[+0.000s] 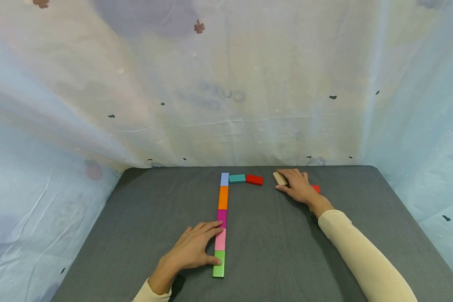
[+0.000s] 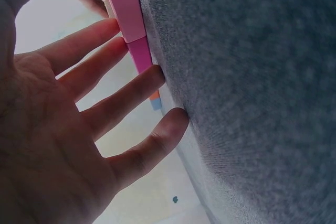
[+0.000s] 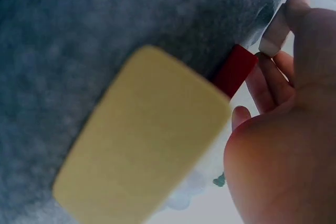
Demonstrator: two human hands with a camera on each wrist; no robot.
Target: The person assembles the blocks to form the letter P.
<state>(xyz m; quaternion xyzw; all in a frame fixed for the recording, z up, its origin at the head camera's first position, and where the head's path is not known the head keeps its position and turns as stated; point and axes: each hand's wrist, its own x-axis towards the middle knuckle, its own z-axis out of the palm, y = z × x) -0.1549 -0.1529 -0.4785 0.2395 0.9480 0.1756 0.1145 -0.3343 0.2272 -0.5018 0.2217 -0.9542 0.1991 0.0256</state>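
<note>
A straight row of flat blocks runs up the grey cloth: a green block (image 1: pixel 218 270), a pink block (image 1: pixel 220 240), a magenta block (image 1: pixel 222 214), an orange block (image 1: pixel 223 198) and a light blue block (image 1: pixel 224 179). My left hand (image 1: pixel 194 247) lies along its left side, fingers spread and fairly straight, fingertips touching the blocks. From the far end a teal block (image 1: pixel 237 178) and a red block (image 1: pixel 254 180) extend rightward. Farther right, my right hand (image 1: pixel 299 186) pinches a beige wooden block (image 1: pixel 279 179) between thumb and fingers, a short gap from that red block.
Another red block (image 3: pixel 234 74) lies behind my right hand. A yellow block (image 3: pixel 142 140) is close under the right wrist, mostly hidden in the head view. Pale patterned fabric (image 1: pixel 226 84) hangs around the back and sides of the grey table (image 1: pixel 154 201).
</note>
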